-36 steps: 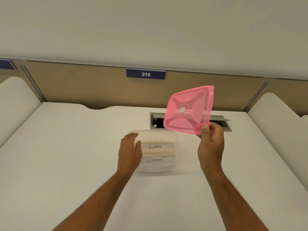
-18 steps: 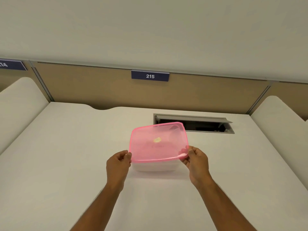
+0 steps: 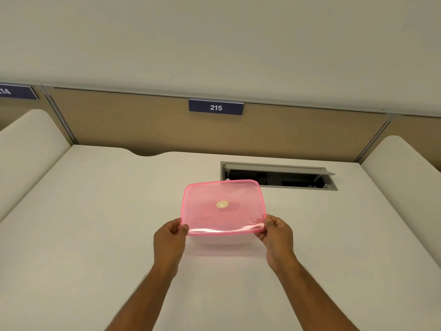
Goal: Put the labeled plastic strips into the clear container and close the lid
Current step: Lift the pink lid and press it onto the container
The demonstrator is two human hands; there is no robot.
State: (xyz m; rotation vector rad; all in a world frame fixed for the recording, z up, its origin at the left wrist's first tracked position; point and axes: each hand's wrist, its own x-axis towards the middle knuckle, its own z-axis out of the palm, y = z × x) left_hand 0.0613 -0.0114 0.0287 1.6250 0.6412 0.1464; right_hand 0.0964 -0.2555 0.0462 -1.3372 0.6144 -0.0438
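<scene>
A translucent pink lid (image 3: 223, 206) lies flat over the clear container (image 3: 222, 239), of which only the near wall shows below the lid's front edge. My left hand (image 3: 170, 237) pinches the lid's near left corner. My right hand (image 3: 276, 235) pinches the near right corner. Faint writing from a labeled strip (image 3: 226, 209) shows through the lid near a round yellow sticker; the strips are otherwise hidden inside.
The container sits mid-way on a white desk (image 3: 95, 235). An open cable hatch (image 3: 278, 176) lies just behind it to the right. A tan partition with a "215" sign (image 3: 216, 107) closes the back, and rounded white dividers flank the desk.
My right hand brought the pink lid down from the air over the container. My left hand left the container's side and took the lid's left corner. The lid now sits lower and flatter.
</scene>
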